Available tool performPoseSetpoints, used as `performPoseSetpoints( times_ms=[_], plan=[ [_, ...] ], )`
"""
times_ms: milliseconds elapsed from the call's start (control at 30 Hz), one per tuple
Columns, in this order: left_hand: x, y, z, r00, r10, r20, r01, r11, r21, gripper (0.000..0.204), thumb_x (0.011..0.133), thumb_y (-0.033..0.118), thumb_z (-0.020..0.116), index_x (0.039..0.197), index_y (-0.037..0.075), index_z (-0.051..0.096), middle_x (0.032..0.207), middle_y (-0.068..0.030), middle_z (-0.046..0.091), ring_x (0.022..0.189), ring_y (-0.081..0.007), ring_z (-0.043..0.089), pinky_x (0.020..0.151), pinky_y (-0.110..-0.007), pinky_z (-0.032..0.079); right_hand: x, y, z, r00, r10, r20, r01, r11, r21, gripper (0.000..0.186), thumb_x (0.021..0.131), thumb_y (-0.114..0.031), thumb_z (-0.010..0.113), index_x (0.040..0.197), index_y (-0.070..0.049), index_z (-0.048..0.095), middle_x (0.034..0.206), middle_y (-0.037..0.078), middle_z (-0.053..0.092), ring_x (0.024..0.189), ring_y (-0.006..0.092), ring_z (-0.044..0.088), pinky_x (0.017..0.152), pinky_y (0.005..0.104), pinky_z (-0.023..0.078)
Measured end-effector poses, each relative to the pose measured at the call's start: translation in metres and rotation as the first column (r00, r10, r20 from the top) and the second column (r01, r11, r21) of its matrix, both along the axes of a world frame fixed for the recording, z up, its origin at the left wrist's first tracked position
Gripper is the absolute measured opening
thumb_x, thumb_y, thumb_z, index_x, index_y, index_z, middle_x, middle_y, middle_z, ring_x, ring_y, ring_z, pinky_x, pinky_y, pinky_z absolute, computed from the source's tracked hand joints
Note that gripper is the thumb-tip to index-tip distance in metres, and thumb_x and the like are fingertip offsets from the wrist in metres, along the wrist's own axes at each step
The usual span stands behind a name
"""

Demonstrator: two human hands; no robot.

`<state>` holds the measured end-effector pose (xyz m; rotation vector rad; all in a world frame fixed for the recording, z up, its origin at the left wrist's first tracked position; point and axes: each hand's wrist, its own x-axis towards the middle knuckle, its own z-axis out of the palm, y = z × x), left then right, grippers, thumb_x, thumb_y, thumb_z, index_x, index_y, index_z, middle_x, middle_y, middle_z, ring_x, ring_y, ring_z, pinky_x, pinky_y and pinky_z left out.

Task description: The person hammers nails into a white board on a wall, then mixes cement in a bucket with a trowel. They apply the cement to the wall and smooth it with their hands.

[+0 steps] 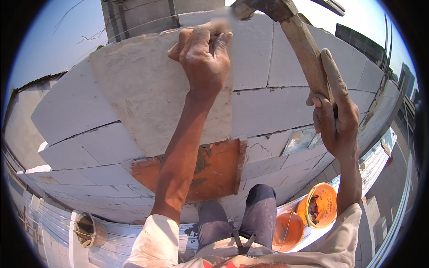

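Observation:
At the top centre, my left hand [203, 62] is closed at the upper edge of a pale, stained panel [125, 85] on a white block wall [263, 107]. Its fingers grip a small pale piece [216, 27], blurred at the far end, that I cannot make out. My right hand [335, 116] is wrapped round the wooden handle [304, 49] of a hammer, its index finger stretched along the wood. The hammer's dark metal head [275, 9] is raised just right of the piece at my left fingers.
An orange board [219, 169] with mortar smears sits low on the wall below my left hand. Two orange buckets [326, 196] stand at lower right and a grey bucket [96, 232] at lower left, on corrugated sheeting [120, 250]. A concrete column [138, 18] rises behind the wall.

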<state>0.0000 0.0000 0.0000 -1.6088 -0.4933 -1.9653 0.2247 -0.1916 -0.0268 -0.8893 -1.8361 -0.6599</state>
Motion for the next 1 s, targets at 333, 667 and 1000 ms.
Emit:
performPoseSetpoints(
  times_ms=[333, 667, 1000],
  plan=[
    [0.006, 0.003, 0.001, 0.99, -0.127, 0.066, 0.127, 0.992, 0.0, 0.041, 0.085, 0.009, 0.084, 0.122, 0.01, 0.064, 0.088, 0.0069, 0.077, 0.083, -0.0084, 0.067, 0.096, -0.033, 0.035, -0.008, -0.001, 0.034, 0.982, -0.121, 0.142, 0.13, 0.99, -0.054, 0.035, 0.101, -0.012, 0.066, 0.135, -0.003, 0.062, 0.095, 0.018, 0.075, 0.073, 0.0221, 0.073, 0.066, 0.0383, 0.058],
    [0.009, -0.006, 0.001, 0.996, 0.007, 0.088, -0.007, 1.0, 0.002, 0.036, 0.085, 0.008, 0.084, 0.115, 0.005, 0.065, 0.087, 0.0011, 0.078, 0.076, -0.0112, 0.073, 0.093, -0.029, 0.047, -0.013, -0.01, 0.047, 0.97, -0.166, 0.176, 0.187, 0.976, -0.112, 0.026, 0.103, -0.016, 0.065, 0.126, -0.003, 0.067, 0.09, 0.019, 0.074, 0.071, 0.0248, 0.071, 0.065, 0.0381, 0.056],
    [0.004, -0.004, 0.0, 0.997, -0.059, 0.047, 0.061, 0.997, -0.047, 0.037, 0.087, 0.015, 0.083, 0.118, 0.01, 0.064, 0.089, 0.0061, 0.078, 0.089, -0.0089, 0.072, 0.104, -0.038, 0.032, -0.007, -0.009, 0.034, 0.986, -0.12, 0.117, 0.118, 0.993, 0.026, 0.039, 0.099, -0.01, 0.068, 0.137, -0.003, 0.062, 0.104, 0.021, 0.076, 0.083, 0.0291, 0.076, 0.073, 0.0405, 0.06]
  ],
)
